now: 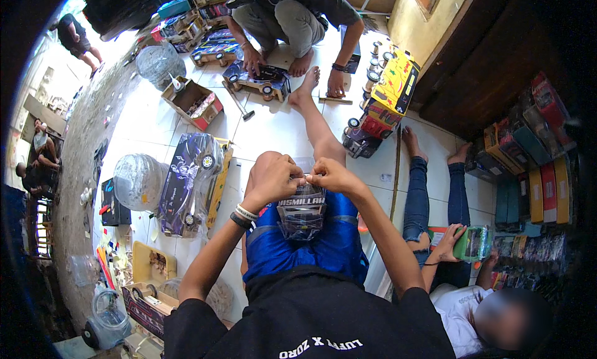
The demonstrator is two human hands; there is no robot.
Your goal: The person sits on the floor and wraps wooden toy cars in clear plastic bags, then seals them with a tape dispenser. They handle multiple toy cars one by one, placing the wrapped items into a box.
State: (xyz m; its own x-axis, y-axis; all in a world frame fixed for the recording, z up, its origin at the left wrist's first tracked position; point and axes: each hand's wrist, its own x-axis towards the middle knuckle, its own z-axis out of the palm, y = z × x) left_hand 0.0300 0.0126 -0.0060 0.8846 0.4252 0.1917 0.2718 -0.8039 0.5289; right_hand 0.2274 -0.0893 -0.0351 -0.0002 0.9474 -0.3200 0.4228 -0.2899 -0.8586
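On my lap, against my blue shorts, rests a dark printed toy vehicle in clear plastic wrapping. My left hand is closed, its thumb and fingers pinching the wrapping near the top of the toy. Close beside it, my right hand pinches the same spot from the other side. A small whitish bit shows between the fingertips, too small to name. My fingers partly hide the upper end of the toy.
Left of my leg stands a wrapped toy truck beside a big clear plastic bundle. A hammer and an open box lie ahead. A co-worker's hand touches another toy truck. At right, a yellow toy truck and a seated person's hand.
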